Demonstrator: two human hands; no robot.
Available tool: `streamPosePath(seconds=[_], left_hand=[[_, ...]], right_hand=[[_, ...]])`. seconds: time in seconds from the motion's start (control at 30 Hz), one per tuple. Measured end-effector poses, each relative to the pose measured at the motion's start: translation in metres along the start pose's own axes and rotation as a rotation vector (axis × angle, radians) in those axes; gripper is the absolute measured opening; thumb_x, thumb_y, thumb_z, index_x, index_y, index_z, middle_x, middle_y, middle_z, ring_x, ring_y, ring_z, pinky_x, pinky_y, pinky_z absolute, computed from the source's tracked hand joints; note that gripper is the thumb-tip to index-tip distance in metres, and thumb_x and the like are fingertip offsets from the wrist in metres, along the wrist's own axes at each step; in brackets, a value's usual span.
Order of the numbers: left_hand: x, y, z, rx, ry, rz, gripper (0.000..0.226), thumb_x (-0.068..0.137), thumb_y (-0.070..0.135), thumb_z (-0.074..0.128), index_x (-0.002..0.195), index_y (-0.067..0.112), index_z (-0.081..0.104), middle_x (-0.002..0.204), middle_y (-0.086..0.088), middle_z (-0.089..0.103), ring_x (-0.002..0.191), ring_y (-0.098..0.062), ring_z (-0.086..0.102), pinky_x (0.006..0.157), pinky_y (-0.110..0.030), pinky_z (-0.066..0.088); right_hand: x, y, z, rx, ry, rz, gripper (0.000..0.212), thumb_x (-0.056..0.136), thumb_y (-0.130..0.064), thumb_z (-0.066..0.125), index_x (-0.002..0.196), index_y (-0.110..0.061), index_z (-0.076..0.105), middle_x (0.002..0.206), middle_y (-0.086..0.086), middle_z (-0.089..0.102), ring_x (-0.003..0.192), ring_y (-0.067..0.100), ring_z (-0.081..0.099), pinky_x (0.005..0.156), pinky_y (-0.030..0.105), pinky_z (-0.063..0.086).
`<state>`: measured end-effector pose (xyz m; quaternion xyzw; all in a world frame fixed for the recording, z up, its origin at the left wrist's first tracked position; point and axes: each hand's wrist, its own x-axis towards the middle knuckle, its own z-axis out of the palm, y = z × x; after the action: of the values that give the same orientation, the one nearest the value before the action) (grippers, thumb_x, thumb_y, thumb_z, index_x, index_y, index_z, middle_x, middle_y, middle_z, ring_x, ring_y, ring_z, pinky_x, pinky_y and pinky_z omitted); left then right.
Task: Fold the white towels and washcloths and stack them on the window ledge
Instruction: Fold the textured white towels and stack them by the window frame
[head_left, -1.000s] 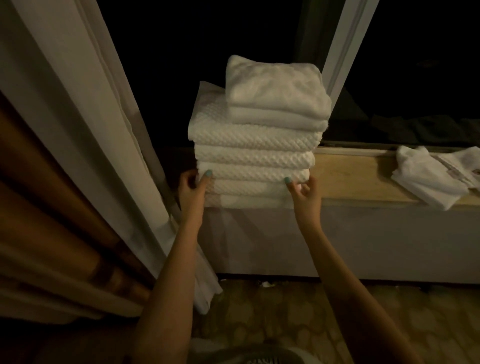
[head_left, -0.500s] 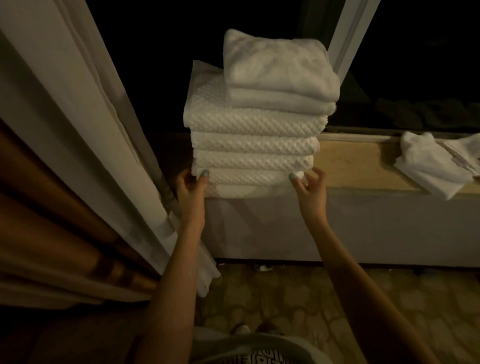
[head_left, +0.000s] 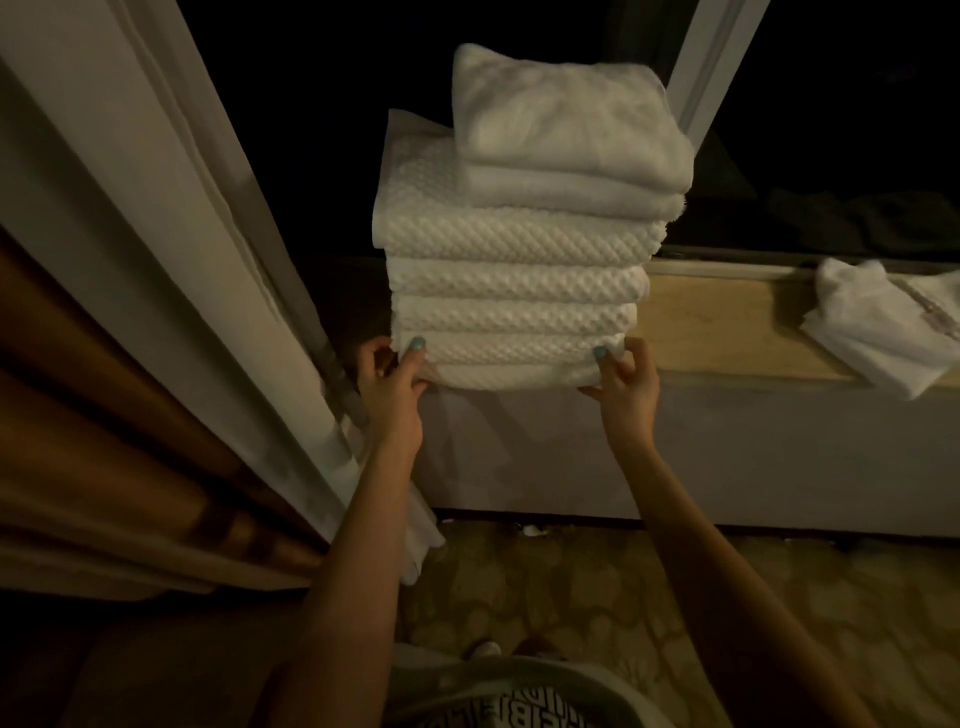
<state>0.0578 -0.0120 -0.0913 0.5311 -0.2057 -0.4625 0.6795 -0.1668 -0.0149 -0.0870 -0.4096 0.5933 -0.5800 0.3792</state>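
White towel stack, left hand and right hand now in firmer pinch at its bottom corners

Wooden window ledge bears towel stack; loose cloths.

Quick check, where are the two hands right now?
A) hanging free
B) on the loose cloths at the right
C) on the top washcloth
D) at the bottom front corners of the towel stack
D: the left hand and right hand each grip a lower front corner of the towel stack on the window ledge.
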Motion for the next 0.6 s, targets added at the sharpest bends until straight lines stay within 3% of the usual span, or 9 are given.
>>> streamPosePath(seconds=[0.1,0.23,0.37,0.5,0.6], left_hand=[[-0.001,-0.005,-0.002,0.032,0.001,0.016,0.041,0.083,0.013,0.072,0.118,0.019,0.049,0.121,-0.005,0.055,0.112,-0.024,0.057,0.092,-0.044,0.053],[-0.004,-0.003,0.002,0.146,-0.065,0.118,0.065,0.078,0.024,0.078,0.13,0.034,0.041,0.134,0.0,0.053,0.117,-0.016,0.056,0.096,-0.042,0.051],[-0.003,0.003,0.012,0.104,-0.074,0.156,0.049,0.079,0.027,0.074,0.121,0.031,0.05,0.126,0.004,0.058,0.114,-0.015,0.058,0.099,-0.042,0.049],[0.006,0.009,0.012,0.049,-0.024,0.123,0.035,0.073,0.032,0.075,0.104,0.029,0.058,0.119,-0.005,0.061,0.105,-0.021,0.06,0.096,-0.051,0.05],[0.008,0.009,0.006,0.083,-0.08,0.096,0.044,0.078,0.021,0.075,0.116,0.021,0.053,0.121,-0.004,0.06,0.108,-0.021,0.06,0.095,-0.051,0.05]], right_hand=[[0.004,0.001,-0.004,0.006,-0.01,0.028,0.019,0.093,-0.031,0.061,0.102,-0.015,0.055,0.092,-0.003,0.068,0.092,0.016,0.069,0.07,0.037,0.06],[0.004,-0.002,-0.01,-0.054,-0.077,0.02,0.025,0.089,-0.034,0.065,0.103,-0.026,0.045,0.106,0.003,0.064,0.1,0.019,0.066,0.074,0.037,0.06],[-0.004,-0.014,-0.008,-0.119,-0.038,-0.111,0.042,0.09,-0.029,0.066,0.127,-0.024,0.048,0.12,-0.01,0.057,0.104,-0.009,0.055,0.08,0.015,0.051],[0.004,-0.024,-0.001,-0.029,-0.002,-0.097,0.032,0.091,-0.027,0.064,0.119,-0.012,0.058,0.105,-0.005,0.065,0.094,0.005,0.064,0.07,0.02,0.052],[0.003,-0.023,0.001,-0.005,0.028,-0.085,0.032,0.09,-0.027,0.065,0.119,-0.014,0.057,0.105,-0.005,0.065,0.096,0.006,0.064,0.07,0.016,0.053]])
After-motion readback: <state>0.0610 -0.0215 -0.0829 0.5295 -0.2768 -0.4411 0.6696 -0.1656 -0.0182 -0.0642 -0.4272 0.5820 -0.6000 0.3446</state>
